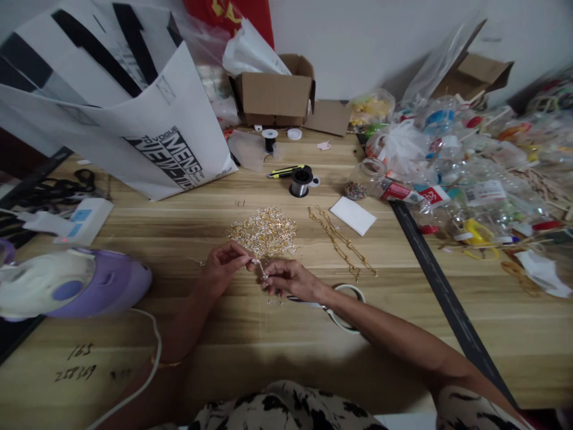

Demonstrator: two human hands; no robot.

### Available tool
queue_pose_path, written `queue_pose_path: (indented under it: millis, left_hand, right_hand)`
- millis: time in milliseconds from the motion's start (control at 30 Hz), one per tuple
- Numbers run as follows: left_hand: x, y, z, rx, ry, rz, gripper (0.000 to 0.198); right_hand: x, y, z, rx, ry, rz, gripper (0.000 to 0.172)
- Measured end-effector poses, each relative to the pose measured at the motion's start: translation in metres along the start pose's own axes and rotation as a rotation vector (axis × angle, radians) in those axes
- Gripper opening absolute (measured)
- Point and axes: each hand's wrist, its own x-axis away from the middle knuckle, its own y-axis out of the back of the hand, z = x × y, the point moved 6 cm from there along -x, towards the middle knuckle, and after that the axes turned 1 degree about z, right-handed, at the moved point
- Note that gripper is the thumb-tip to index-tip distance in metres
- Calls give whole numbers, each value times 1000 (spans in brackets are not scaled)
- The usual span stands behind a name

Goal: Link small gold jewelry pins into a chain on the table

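Between the fingers (242,261), a silvery strand (259,268) slants down rightward.

Strand (260,266) between the fingers (281,272) too small for detail

I see a heap of small pieces (264,230) glinting gold and silver on the streaky tan wood-grain tabletop (201,221). Clockwise from the heap: a yellow-and-black cutter (285,171) at one o'clock, gold chains (347,242) at three, a black-blotched cream shirt (286,406) at six, a purple-and-cream appliance (102,283) past eight, a black-lettered white bag (197,113) at ten.
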Motion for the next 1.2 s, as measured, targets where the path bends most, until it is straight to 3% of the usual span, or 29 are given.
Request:
queue_pose_path:
  millis: [300, 667, 1200]
  left_hand:
    - [-2, -1, -1, 13, -3, -54, 17]
    - [-2, -3, 2, -73, 31, -80, 13]
    - [-3, -5, 12, -143, 15, 2, 6]
  right_hand:
    - [7, 17, -6, -102, 23, -46, 33]
    - [15, 31, -6, -47, 84, -175, 33]
    - [19, 38, -3, -46, 120, -245, 30]
